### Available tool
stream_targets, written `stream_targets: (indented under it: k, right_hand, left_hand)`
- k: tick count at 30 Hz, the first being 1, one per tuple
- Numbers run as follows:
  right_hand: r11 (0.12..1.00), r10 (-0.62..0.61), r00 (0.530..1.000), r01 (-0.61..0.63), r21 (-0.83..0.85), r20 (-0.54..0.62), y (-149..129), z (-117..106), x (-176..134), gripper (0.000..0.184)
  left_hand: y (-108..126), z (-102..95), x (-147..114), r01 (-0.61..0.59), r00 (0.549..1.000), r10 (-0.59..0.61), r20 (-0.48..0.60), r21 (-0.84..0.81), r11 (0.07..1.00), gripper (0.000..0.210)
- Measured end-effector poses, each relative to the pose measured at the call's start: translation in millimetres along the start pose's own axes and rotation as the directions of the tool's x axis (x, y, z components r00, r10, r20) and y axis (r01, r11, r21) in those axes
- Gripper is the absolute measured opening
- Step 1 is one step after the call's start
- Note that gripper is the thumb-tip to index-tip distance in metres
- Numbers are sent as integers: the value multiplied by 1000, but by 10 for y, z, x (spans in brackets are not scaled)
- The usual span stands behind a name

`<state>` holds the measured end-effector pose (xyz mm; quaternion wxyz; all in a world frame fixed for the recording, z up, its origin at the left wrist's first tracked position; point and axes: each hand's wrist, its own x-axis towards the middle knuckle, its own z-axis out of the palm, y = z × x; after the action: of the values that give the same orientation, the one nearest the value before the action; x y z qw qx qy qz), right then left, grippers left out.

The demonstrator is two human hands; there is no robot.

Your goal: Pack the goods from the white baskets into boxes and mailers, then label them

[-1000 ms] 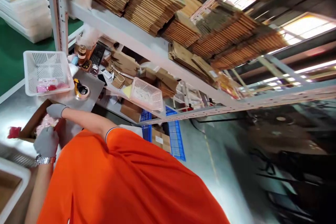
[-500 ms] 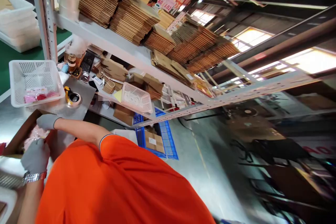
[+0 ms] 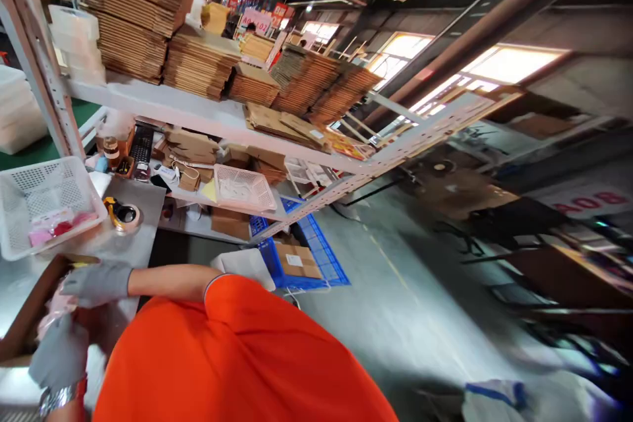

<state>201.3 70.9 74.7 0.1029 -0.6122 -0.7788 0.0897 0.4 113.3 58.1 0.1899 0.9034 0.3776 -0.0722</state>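
The pink packet [image 3: 58,306] is lying inside the open cardboard box [image 3: 30,308] on the tabletop [image 3: 146,208], and both gloved hands are meeting over it. The right hand [image 3: 96,283] is resting against one side with its fingers curving inward, while the left hand [image 3: 59,353], wearing a metal-banded watch [image 3: 58,397] at the wrist, is touching the side opposite; the fingertips are blurring into the pink, so I'm not telling whether either hand is gripping or only pressing, because I can't. The packet is looking light and soft, probably sagging wherever nothing is supporting it, and its pale sheen is hinting at a thin, slippery wrapping. Nothing about it is suggesting a stiff frame, so a single corner is likely offering a poor hold; the two opposite edges, where the hands are lying, are seeming the better places, with a broad, gentle pinch. Just beyond the box, a yellow tape dispenser [image 3: 120,214] and a white perforated basket [image 3: 42,179] are standing, the basket holding red and pink pieces [image 3: 62,229]
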Motion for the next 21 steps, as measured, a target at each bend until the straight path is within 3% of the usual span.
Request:
stream_targets:
  k: [3,6,8,12,17,21]
  right_hand:
    - [995,54,998,-58,-84,-43,-102,14,-382,28]
    - [986,137,990,-133,-105,31,-189,119,-635,36]
    - [984,161,985,-156,-90,55,-234,227,-690,48]
    - [983,184,983,-183,12,-10,-279,416,-640,65]
    - [983,153,988,-153,98,6,-263,425,-705,59]
    - [960,180,984,-171,221,-20,-173,399,-1071,58]
  left_hand:
    - [123,-132,-70,39,999,-39,-3,112,993,37]
    - [214,-184,-150,99,995,-97,-21,186,978,43]
    - [246,-192,-194,140,990,-136,-36,221,965,43]
    - [269,-192,-251,173,985,-167,-47,283,943,47]
    - [288,-190,-287,172,985,-167,-43,328,929,52]
    - [334,-227,-289,224,974,-221,-46,317,921,61]
